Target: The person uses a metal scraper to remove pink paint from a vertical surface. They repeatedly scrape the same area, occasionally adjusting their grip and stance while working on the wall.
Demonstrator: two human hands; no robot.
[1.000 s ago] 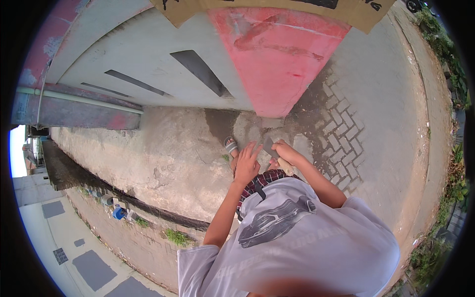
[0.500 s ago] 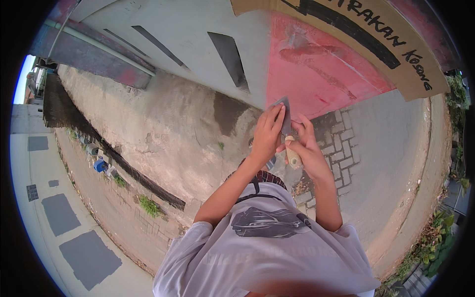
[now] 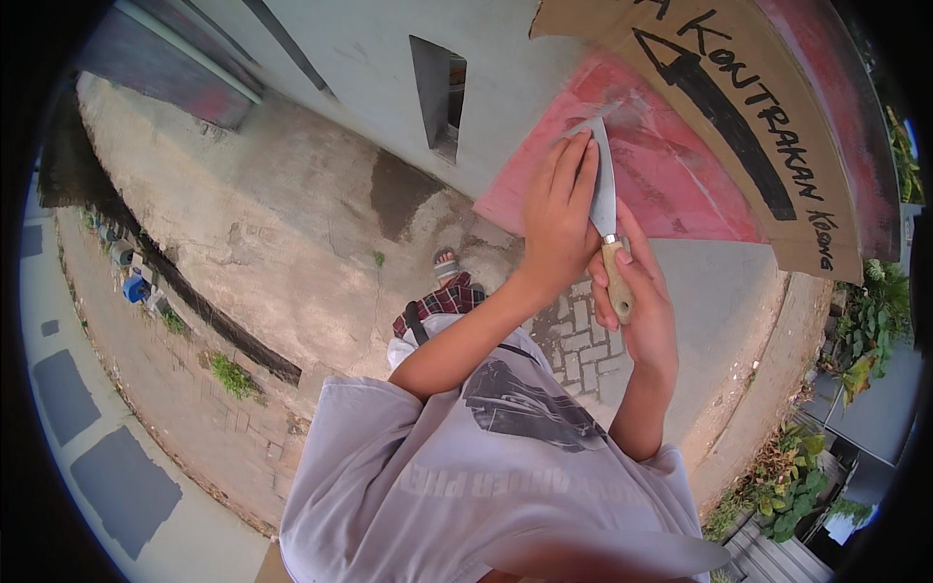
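My right hand (image 3: 641, 291) is closed round the pale wooden handle of a putty knife (image 3: 604, 189), whose grey metal blade points up at the wall. On the blade's left side lie the fingers of my left hand (image 3: 564, 199), stretched out close together and pressed against the metal. The blade's tip is at a red-painted patch (image 3: 680, 180) of the wall, where pale scuffs and scratches show. I cannot tell whether the tip touches the paint. Part of the blade is hidden behind my left fingers.
A brown cardboard sign (image 3: 748, 126) with black lettering and an arrow is on the wall to the right. Left of the red patch, the grey wall (image 3: 374, 68) has narrow slots. My sandalled foot (image 3: 445, 265) stands on concrete ground (image 3: 292, 253). Plants (image 3: 777, 476) grow at the right.
Both hands and the putty knife have moved up and away from my body, nearer the sign. The whole view has turned, and my sandalled foot shows more plainly.
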